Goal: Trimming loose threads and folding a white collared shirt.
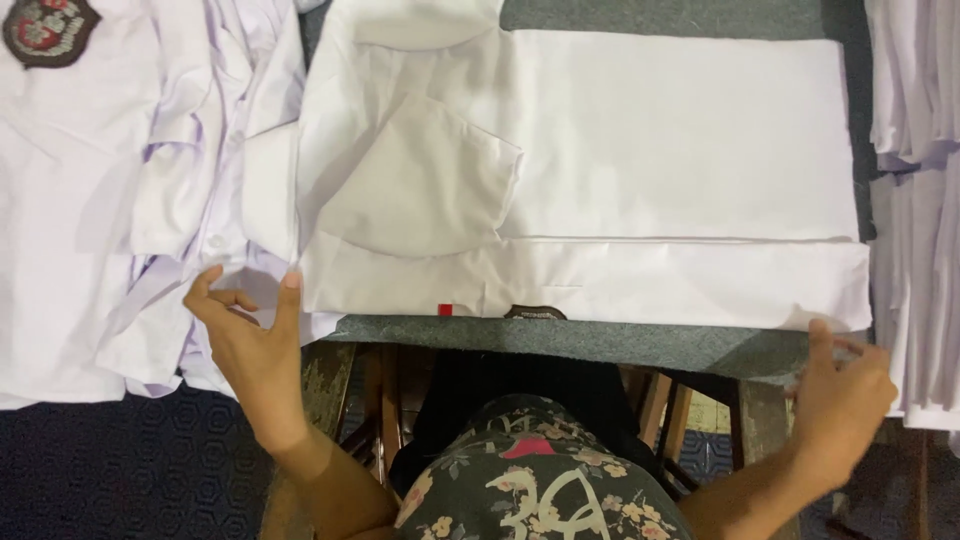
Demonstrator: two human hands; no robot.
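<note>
On the bench [600, 345] the folded white shirt [640, 170] lies long axis left-right; I see my left hand [250, 340] at its left end, fingers loose, right hand [845, 395] pinching its right corner.

Grey felt-covered worktable [620, 345], front edge between the grips; brown wooden frame [385, 395] just beneath; dark hexagon-patterned floor [110, 460] below left grip; light even, soft.

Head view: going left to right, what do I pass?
Dark badge on the loose white shirts → left hand → folded white shirt on the grey table → right hand → stacked white cloth.
</note>
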